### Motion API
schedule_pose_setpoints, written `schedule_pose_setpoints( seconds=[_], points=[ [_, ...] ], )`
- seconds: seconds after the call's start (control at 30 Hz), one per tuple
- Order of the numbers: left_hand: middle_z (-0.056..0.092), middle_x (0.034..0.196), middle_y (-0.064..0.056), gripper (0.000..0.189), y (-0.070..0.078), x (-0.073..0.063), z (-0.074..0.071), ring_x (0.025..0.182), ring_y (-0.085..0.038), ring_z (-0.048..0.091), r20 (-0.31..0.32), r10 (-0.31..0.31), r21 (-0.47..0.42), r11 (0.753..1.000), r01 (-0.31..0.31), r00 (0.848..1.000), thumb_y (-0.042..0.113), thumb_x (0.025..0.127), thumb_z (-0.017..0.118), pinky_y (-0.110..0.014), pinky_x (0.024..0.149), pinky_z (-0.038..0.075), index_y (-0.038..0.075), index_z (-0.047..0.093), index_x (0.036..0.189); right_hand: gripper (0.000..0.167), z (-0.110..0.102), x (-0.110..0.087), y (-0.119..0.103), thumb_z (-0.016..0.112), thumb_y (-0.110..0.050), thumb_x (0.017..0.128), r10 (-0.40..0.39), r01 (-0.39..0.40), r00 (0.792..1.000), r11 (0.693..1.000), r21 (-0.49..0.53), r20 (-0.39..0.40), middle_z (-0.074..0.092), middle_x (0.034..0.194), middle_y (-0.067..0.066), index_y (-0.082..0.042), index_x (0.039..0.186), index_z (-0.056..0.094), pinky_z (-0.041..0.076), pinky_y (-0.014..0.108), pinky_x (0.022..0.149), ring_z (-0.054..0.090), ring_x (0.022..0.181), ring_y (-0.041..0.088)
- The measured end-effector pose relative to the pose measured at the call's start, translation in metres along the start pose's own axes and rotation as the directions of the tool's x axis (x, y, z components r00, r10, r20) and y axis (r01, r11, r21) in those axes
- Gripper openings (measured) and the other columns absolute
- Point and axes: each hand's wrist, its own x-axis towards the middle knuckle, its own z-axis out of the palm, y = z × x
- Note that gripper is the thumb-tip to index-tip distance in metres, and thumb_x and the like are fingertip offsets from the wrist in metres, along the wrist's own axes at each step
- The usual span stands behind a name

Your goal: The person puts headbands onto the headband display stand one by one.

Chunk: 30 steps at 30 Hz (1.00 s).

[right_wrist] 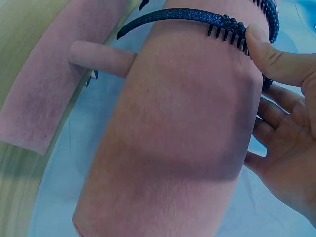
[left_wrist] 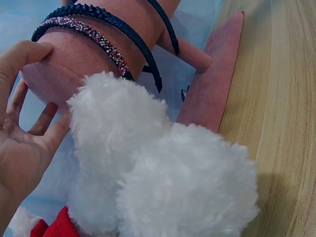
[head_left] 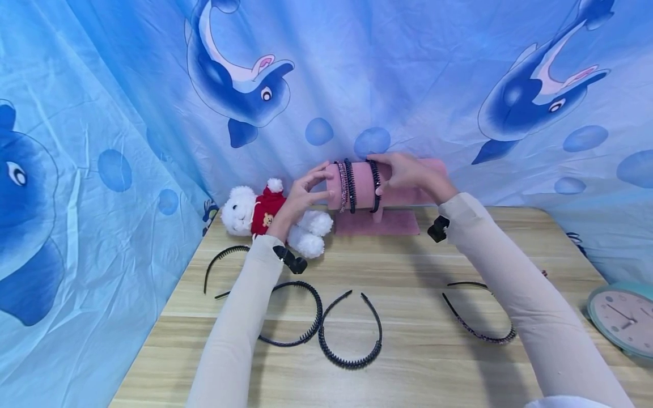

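The left hand (head_left: 302, 198) is holding the end of the pink roll (head_left: 363, 187), thumb and fingers spread around it, maybe to stop wobbling. The right hand (head_left: 405, 173) is pinching a black hairband (right_wrist: 182, 15), probably to set it straight. This hairband is hugging the roll, touching the right thumb; two more hairbands (left_wrist: 100, 39) are sitting nearer the left hand.
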Motion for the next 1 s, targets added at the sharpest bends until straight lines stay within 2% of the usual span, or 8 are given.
schedule_pose_setpoints(
  seconds=[0.03, 0.17, 0.3, 0.4, 0.57, 0.7, 0.83, 1.0],
  points=[
    [0.036, 0.166, 0.002, 0.047, 0.0, 0.0, 0.0, 0.151, -0.03, 0.036, 0.001, 0.002, -0.005, 1.0, -0.002, 1.0, -0.008, 0.087, 0.071, -0.05, 0.126, 0.031, -0.003, 0.06, 0.132, 0.095, 0.002, 0.0, -0.002, 0.082, -0.009, 0.08, 0.004, -0.004, 1.0, 1.0, 0.005, -0.006, 0.044, 0.16, 0.011, -0.017, 0.16, 0.032, 0.048, 0.041, 0.099, 0.052, 0.117, 0.026],
    [0.038, 0.164, 0.005, 0.044, -0.002, 0.001, 0.0, 0.15, -0.028, 0.038, -0.01, 0.007, -0.002, 1.0, -0.007, 1.0, -0.007, 0.086, 0.072, -0.051, 0.125, 0.031, 0.001, 0.064, 0.129, 0.095, 0.01, 0.0, -0.008, 0.079, -0.004, 0.079, 0.026, -0.025, 0.999, 0.999, 0.036, -0.026, 0.054, 0.149, 0.013, -0.021, 0.16, 0.033, 0.05, 0.039, 0.095, 0.055, 0.109, 0.025],
    [0.04, 0.163, 0.007, 0.042, -0.004, 0.001, 0.0, 0.148, -0.026, 0.041, -0.016, 0.021, 0.012, 1.0, -0.021, 1.0, -0.006, 0.087, 0.073, -0.053, 0.125, 0.031, 0.006, 0.067, 0.126, 0.095, 0.016, 0.002, -0.014, 0.081, -0.006, 0.079, 0.031, -0.027, 0.998, 0.997, 0.066, -0.054, 0.061, 0.136, 0.019, -0.018, 0.16, 0.033, 0.052, 0.04, 0.092, 0.058, 0.103, 0.026],
    [0.04, 0.163, 0.007, 0.041, -0.005, 0.001, 0.0, 0.148, -0.026, 0.041, -0.015, 0.032, 0.013, 0.999, -0.032, 0.999, -0.006, 0.086, 0.072, -0.054, 0.125, 0.031, 0.009, 0.068, 0.125, 0.096, 0.019, 0.003, -0.018, 0.083, -0.01, 0.079, 0.034, -0.029, 0.997, 0.997, 0.076, -0.066, 0.059, 0.14, 0.021, -0.019, 0.16, 0.032, 0.051, 0.043, 0.102, 0.06, 0.113, 0.027],
    [0.041, 0.162, 0.006, 0.04, -0.005, 0.001, 0.0, 0.148, -0.027, 0.041, -0.015, 0.045, 0.011, 0.999, -0.045, 0.999, -0.006, 0.087, 0.072, -0.056, 0.125, 0.03, 0.009, 0.069, 0.124, 0.098, 0.023, 0.006, -0.021, 0.087, -0.015, 0.077, 0.008, -0.006, 0.995, 1.0, 0.018, -0.1, 0.05, 0.152, 0.024, -0.017, 0.16, 0.033, 0.039, 0.051, 0.12, 0.052, 0.134, 0.035],
    [0.042, 0.162, 0.006, 0.04, -0.005, 0.001, 0.0, 0.148, -0.027, 0.042, -0.019, 0.048, 0.017, 0.999, -0.048, 0.999, -0.006, 0.087, 0.072, -0.051, 0.125, 0.033, 0.008, 0.068, 0.125, 0.1, 0.027, 0.008, -0.022, 0.088, -0.019, 0.076, 0.008, -0.01, 0.993, 1.0, -0.014, -0.12, 0.047, 0.155, 0.023, -0.018, 0.16, 0.033, 0.036, 0.054, 0.121, 0.047, 0.141, 0.039],
    [0.043, 0.161, 0.007, 0.04, -0.004, 0.001, 0.0, 0.147, -0.026, 0.043, -0.023, 0.042, 0.03, 0.999, -0.041, 0.999, -0.005, 0.087, 0.073, -0.042, 0.123, 0.037, 0.009, 0.069, 0.124, 0.101, 0.031, 0.009, -0.024, 0.089, -0.021, 0.076, 0.001, -0.007, 0.991, 0.999, -0.044, -0.133, 0.048, 0.154, 0.022, -0.018, 0.16, 0.033, 0.041, 0.053, 0.118, 0.052, 0.135, 0.038],
    [0.043, 0.161, 0.007, 0.04, -0.005, 0.001, 0.001, 0.147, -0.025, 0.043, -0.024, 0.043, 0.035, 0.999, -0.042, 0.999, -0.004, 0.087, 0.073, -0.042, 0.123, 0.036, 0.01, 0.069, 0.124, 0.1, 0.035, 0.009, -0.026, 0.088, -0.019, 0.077, -0.025, 0.014, 0.99, 0.997, -0.077, -0.139, 0.046, 0.157, 0.018, -0.018, 0.16, 0.032, 0.04, 0.051, 0.119, 0.052, 0.135, 0.037]
  ],
)
